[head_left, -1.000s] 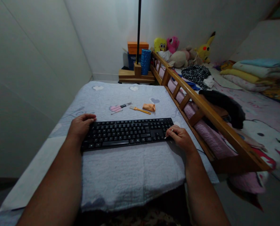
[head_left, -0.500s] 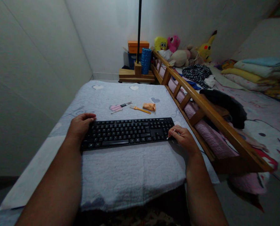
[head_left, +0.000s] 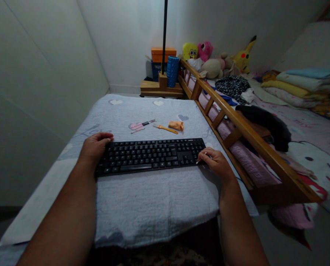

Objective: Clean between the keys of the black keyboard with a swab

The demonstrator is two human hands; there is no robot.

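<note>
A black keyboard (head_left: 142,156) lies flat across the cloth in front of me. My left hand (head_left: 93,148) grips its left end, thumb and fingers closed about the edge. At the opposite end, my right hand (head_left: 215,162) pinches a thin white cotton swab (head_left: 198,162), whose tip is at the lower right keys. Beyond the keyboard are a yellow-handled brush (head_left: 168,129), a folded orange cloth (head_left: 175,125), a slim tool with a black middle part (head_left: 146,123) and another thin swab-like stick (head_left: 137,130).
A pale grey-blue quilted cloth (head_left: 142,207) covers the work surface. Along the right runs a wooden bed rail (head_left: 237,129), with bedding and plush toys past it. At the back stand a black pole (head_left: 164,33), a blue roller (head_left: 172,72) and an orange box (head_left: 163,54).
</note>
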